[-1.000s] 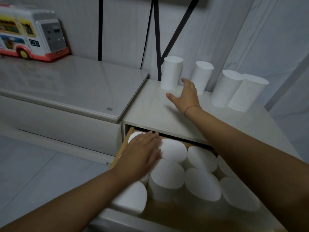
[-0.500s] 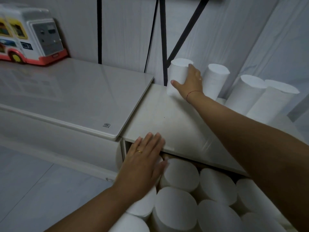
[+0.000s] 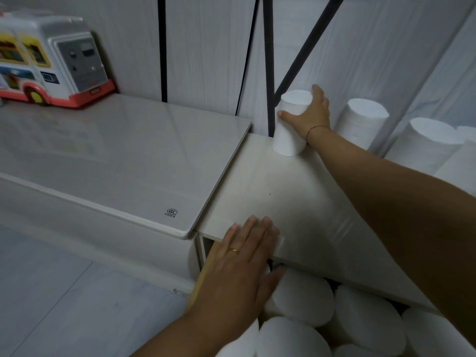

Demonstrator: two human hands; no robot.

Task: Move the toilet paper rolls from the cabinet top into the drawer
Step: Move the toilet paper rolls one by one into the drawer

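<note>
Pale panelled wall (image 3: pixel 206 47) behind, crossed by black bars (image 3: pixel 268 60). Grey tiled floor (image 3: pixel 64 305) lower left. A glossy low unit (image 3: pixel 116 155) on the left carries a toy bus (image 3: pixel 49 63) at its back corner. Butted against it on the right is the white cabinet top (image 3: pixel 283 202), set slightly lower.

Gripped roll (image 3: pixel 288 135): stands upright at the cabinet top's back left corner, near the wall, long axis vertical, flat end up. Right hand (image 3: pixel 313 114) is wrapped round its upper half, thumb across the front, fingers behind. Red thread (image 3: pixel 315 128) on that wrist.

Other rolls (image 3: pixel 360 122) stand upright to its right along the wall, partly behind the right forearm.

Drawer (image 3: pixel 203 274) is open beneath the top's front edge. Drawer rolls (image 3: pixel 301 297) are packed on end, flat faces up, touching one another.

Left hand (image 3: pixel 242 266): palm down, fingers straight and together, over the drawer's left side, fingertips reaching the top's front edge. Gold ring (image 3: pixel 234 250) on one finger.
</note>
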